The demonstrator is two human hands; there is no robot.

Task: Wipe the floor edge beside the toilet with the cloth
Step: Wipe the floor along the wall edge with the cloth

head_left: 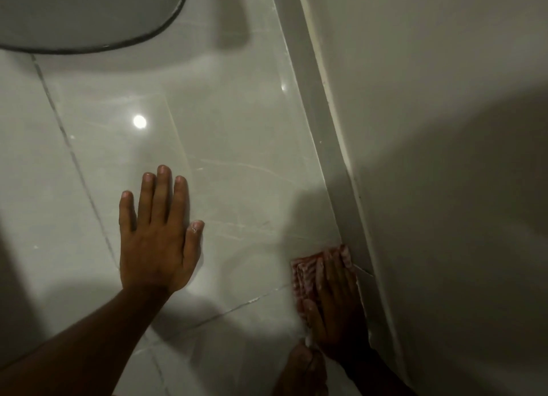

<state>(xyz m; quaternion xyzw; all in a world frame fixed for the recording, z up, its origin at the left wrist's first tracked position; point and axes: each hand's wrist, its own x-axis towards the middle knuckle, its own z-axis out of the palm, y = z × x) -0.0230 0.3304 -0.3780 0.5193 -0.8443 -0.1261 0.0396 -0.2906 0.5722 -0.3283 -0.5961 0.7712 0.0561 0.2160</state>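
The left hand (157,241) is lying flat on the glossy floor tile (231,164), palm down, its fingers stretched out straight and held close together with the thumb a little apart; it is gripping nothing and is only pressing against the floor. The right hand (336,309) is resting on the pink patterned cloth (308,269), its fingers extended and laid flat over the fabric rather than curled round it, so it is pressing the cloth down instead of clutching it. The cloth is lying on the floor at the lower right, its far corner touching the grey skirting strip (323,122) that is running along the foot of the wall (430,99). Part of the cloth is showing beyond the fingertips and to their left; the rest is hiding under the hand. The toilet base (89,13) is sitting at the upper left, well apart from both hands. A bare foot (302,372) is showing at the bottom edge, just beside the right wrist.
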